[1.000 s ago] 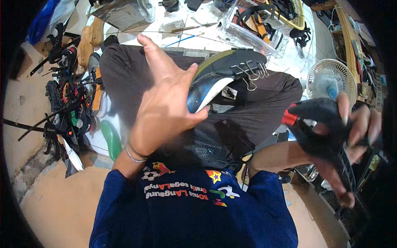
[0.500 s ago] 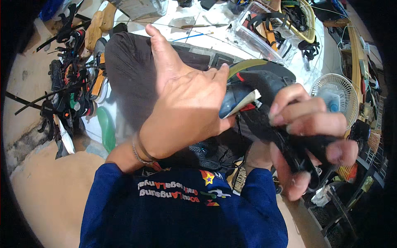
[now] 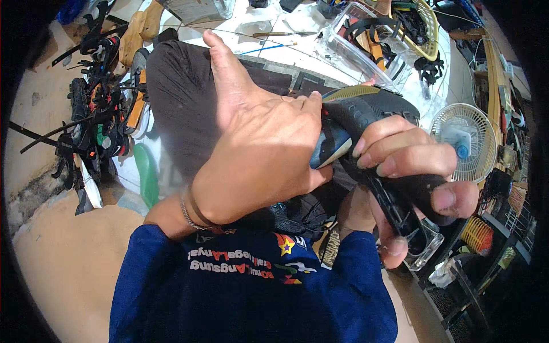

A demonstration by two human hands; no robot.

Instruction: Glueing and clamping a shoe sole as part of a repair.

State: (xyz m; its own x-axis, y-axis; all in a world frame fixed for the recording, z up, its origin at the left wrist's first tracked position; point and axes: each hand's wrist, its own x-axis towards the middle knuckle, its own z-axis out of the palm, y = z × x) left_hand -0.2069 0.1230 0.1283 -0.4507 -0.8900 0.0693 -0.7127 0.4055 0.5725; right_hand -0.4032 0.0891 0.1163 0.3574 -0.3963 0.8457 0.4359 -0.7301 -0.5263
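Note:
My left hand (image 3: pixel 260 148) grips a black, olive and blue shoe (image 3: pixel 326 142) over my lap, its thumb and fingers at the shoe's side and part of them hidden behind it. My right hand (image 3: pixel 417 159) wraps round a large black plastic spring clamp (image 3: pixel 399 211), whose upper end overlaps the near side of the shoe; whether the jaws bite on it I cannot tell.
Clamped shoes (image 3: pixel 91 126) and a green insole (image 3: pixel 147 171) lie at left. A clear plastic box (image 3: pixel 346 23), a yellow basket (image 3: pixel 430 43) and thin brushes (image 3: pixel 269 46) sit ahead. A white basket (image 3: pixel 481 123) stands right, beside wooden planks (image 3: pixel 490 68) and a dark rack (image 3: pixel 463 274).
My right hand has brought the black clamp leftward from the far right onto the shoe. My left hand and the shoe have shifted right, and the clamp now covers much of it.

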